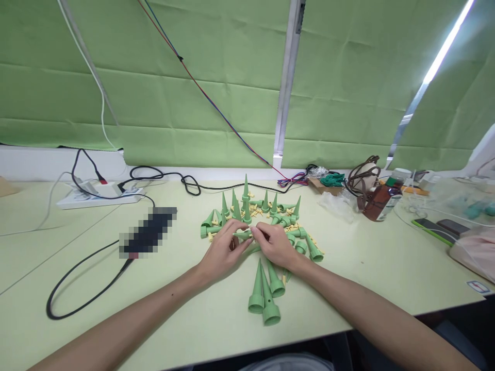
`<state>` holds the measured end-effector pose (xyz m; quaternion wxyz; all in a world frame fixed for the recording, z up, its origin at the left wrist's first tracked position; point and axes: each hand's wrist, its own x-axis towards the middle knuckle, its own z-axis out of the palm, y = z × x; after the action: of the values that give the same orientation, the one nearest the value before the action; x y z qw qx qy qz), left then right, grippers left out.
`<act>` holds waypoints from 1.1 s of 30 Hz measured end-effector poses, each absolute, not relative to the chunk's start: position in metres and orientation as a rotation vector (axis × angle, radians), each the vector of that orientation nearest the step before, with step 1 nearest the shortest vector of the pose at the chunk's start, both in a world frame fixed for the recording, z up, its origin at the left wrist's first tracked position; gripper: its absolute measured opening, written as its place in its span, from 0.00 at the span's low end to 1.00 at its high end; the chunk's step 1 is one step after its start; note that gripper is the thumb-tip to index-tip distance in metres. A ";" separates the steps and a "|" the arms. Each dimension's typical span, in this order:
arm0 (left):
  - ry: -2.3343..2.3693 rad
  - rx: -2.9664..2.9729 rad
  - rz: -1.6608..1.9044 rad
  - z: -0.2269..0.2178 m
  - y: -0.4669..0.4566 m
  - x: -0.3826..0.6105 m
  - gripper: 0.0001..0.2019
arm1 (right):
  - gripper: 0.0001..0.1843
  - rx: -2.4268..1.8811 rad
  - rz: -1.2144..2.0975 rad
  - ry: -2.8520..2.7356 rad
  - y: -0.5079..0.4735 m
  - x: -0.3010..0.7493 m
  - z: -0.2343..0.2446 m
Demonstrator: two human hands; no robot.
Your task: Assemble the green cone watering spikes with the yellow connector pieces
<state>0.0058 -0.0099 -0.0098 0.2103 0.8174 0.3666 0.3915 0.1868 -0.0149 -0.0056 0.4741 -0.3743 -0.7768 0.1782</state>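
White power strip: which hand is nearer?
Left. The left hand is right of the white power strip; the right hand, sharing a green spike with it, lies farther right.

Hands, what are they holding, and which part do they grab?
Together they hold one green cone: the left hand pinches one end, the right hand the other. Which end is the tip cannot be told.

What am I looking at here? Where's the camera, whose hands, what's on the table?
There is no machine here. One camera, worn on a person's head, looks down at their own bare hands. The left hand and right hand meet over a pale green table and together pinch one green spike lying sideways. Behind them sits a pile of green spikes mixed with small yellow pieces. Three more spikes lie nearer the person. A power strip is far left, a brown bottle right.
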 end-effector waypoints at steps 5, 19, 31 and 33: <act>1.131 2.168 1.096 -0.012 -0.010 0.006 0.13 | 0.21 -0.935 0.417 -1.840 -0.017 0.186 -0.005; 1.057 2.203 1.049 -0.007 -0.009 0.004 0.28 | 0.17 -0.927 0.405 -1.745 -0.018 0.186 -0.004; 0.934 2.147 0.966 -0.005 -0.008 0.000 0.29 | 0.17 -0.882 0.500 -1.833 -0.018 0.188 -0.003; 0.932 2.167 0.956 -0.003 -0.008 0.000 0.27 | 0.16 -0.879 0.501 -1.825 -0.017 0.189 -0.004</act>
<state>0.0004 -0.0084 -0.0034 0.2939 0.8138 0.3502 0.3589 0.1885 -0.0173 -0.0038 0.5035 -0.3640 -0.7556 0.2075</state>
